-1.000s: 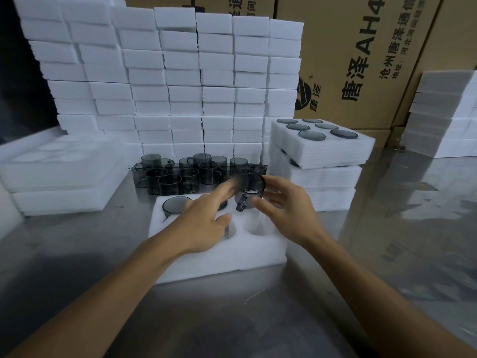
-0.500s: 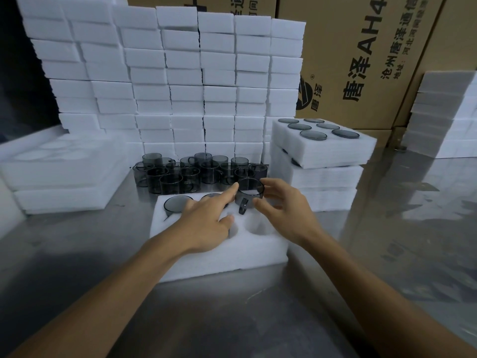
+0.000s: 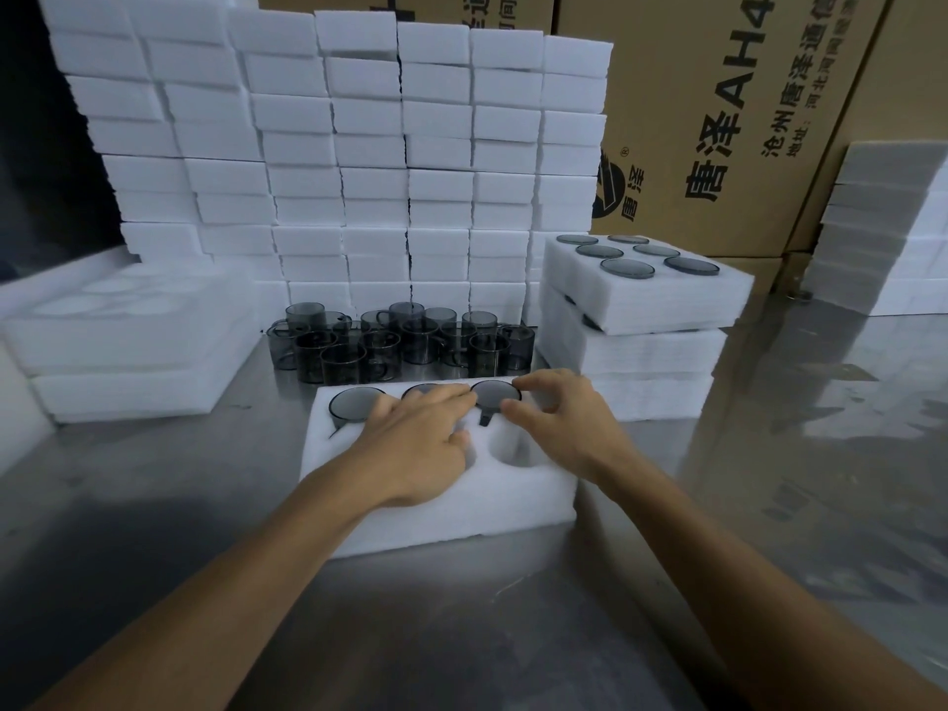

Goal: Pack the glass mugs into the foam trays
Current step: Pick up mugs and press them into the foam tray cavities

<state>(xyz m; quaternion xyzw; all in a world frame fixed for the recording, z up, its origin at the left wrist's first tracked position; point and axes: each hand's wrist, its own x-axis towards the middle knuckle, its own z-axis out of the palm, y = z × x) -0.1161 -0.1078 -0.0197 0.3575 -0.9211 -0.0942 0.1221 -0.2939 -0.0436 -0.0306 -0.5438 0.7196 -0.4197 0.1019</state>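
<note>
Your left hand (image 3: pixel 420 443) lies flat on the near foam tray (image 3: pixel 441 510), fingers straight, tips by the middle far mug. Your right hand (image 3: pixel 564 428) has fingers curled around the rim of the far-right mug (image 3: pixel 495 395), seated in its slot, handle toward you. Far-left slot holds another mug (image 3: pixel 354 405). Loose mugs (image 3: pixel 400 341) clustered just beyond the tray. Full tray (image 3: pixel 646 289) stacked at right; cartons (image 3: pixel 718 120) behind.

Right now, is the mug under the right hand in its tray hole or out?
In: the mug sits sunk in the foam tray, rim level with the foam.
</note>
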